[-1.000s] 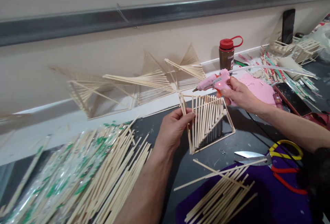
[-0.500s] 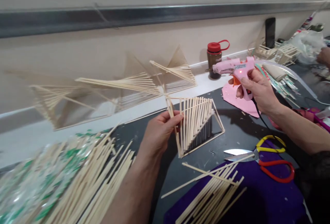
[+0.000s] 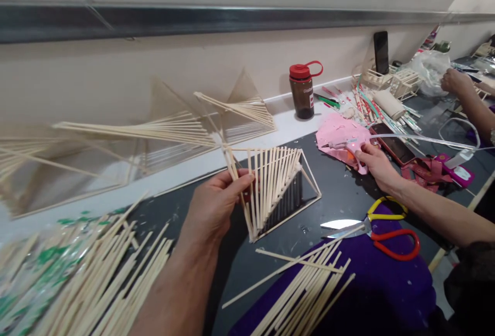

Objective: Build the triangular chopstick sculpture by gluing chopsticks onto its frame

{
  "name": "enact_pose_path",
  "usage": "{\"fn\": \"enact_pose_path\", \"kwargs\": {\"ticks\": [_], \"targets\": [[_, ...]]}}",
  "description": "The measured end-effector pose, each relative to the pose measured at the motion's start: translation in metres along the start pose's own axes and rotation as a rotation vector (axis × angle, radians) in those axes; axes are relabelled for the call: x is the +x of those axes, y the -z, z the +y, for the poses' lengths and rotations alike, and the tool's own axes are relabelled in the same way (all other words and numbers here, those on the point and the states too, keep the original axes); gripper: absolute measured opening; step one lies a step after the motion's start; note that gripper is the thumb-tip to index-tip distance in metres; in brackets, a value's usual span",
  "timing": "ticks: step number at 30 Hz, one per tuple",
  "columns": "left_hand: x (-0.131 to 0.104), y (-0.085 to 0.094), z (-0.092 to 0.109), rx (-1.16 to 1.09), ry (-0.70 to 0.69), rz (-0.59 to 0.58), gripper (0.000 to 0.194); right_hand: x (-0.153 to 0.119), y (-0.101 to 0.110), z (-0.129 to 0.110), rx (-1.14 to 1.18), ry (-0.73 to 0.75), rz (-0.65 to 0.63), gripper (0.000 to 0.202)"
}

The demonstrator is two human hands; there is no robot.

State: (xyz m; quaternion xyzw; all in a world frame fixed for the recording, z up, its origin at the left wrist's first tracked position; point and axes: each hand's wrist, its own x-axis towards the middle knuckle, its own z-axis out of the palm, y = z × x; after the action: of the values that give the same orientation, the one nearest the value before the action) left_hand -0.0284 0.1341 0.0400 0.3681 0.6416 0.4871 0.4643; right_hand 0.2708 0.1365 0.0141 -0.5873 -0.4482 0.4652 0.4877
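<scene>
My left hand [image 3: 211, 204] pinches the near-left end of a lattice of thin wooden sticks [image 3: 274, 181], whose slats fan out in a twisted row over the dark tabletop. More fanned stick sections [image 3: 166, 132] reach left from it along the wall. In my right hand [image 3: 381, 168] is the handle of a pink glue gun [image 3: 352, 145], low over a pink sheet [image 3: 327, 125], its nozzle pointing left. Whether the gun rests on the sheet I cannot tell. Scissors [image 3: 369, 226] with one yellow and one red handle lie open on a purple sheet [image 3: 406, 279].
Loose sticks [image 3: 305, 289] lie on the purple sheet, and more sticks [image 3: 104, 274] beside plastic wrappers at lower left. A red-capped bottle [image 3: 303, 93] stands by the wall. Phones [image 3: 394, 145], a purple gadget [image 3: 454, 171] and another person's hand [image 3: 458, 82] are at right.
My right hand has lowered the glue gun from above the table to the pink sheet. My left hand keeps hold of the stick lattice. The view has turned right.
</scene>
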Motion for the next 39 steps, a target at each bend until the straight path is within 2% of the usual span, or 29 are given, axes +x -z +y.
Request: {"fn": "enact_pose_path", "kwargs": {"ticks": [5, 11, 13, 18, 20, 24, 28, 31, 34, 36, 39], "targets": [[-0.001, 0.0, 0.001, 0.004, -0.006, -0.012, 0.031, 0.006, -0.007, 0.006, -0.062, 0.122, 0.065, 0.033], [0.0, 0.001, -0.001, 0.005, -0.01, -0.021, 0.034, 0.003, -0.006, 0.002, -0.287, 0.418, 0.181, 0.029], [-0.001, 0.001, -0.001, 0.005, -0.007, -0.026, 0.034, 0.001, -0.005, 0.004, -0.22, 0.381, 0.161, 0.029], [-0.003, 0.001, -0.002, -0.012, -0.018, -0.04, 0.033, 0.001, -0.001, 0.013, -0.059, 0.069, 0.056, 0.034], [-0.004, 0.001, -0.003, -0.016, -0.03, -0.049, 0.033, 0.003, 0.003, 0.014, -0.067, 0.008, 0.019, 0.032], [-0.004, 0.002, -0.005, -0.026, -0.051, -0.063, 0.032, 0.007, 0.017, 0.01, -0.195, -0.043, -0.057, 0.028], [-0.003, 0.002, -0.007, -0.023, -0.062, -0.058, 0.031, 0.002, 0.032, 0.001, -0.429, -0.008, -0.112, 0.035], [-0.002, 0.002, -0.009, -0.048, -0.053, -0.052, 0.029, -0.01, 0.036, -0.011, -0.663, 0.084, -0.099, 0.037], [-0.003, 0.001, -0.01, -0.054, -0.054, -0.047, 0.028, -0.019, 0.028, -0.032, -0.822, 0.285, -0.189, 0.028], [-0.003, 0.001, -0.01, -0.044, -0.061, -0.04, 0.027, -0.019, 0.014, -0.05, -0.772, 0.42, -0.239, 0.029], [-0.003, 0.0, -0.01, -0.048, -0.057, -0.038, 0.027, -0.004, -0.019, -0.079, -0.718, 0.624, -0.26, 0.023]]}}
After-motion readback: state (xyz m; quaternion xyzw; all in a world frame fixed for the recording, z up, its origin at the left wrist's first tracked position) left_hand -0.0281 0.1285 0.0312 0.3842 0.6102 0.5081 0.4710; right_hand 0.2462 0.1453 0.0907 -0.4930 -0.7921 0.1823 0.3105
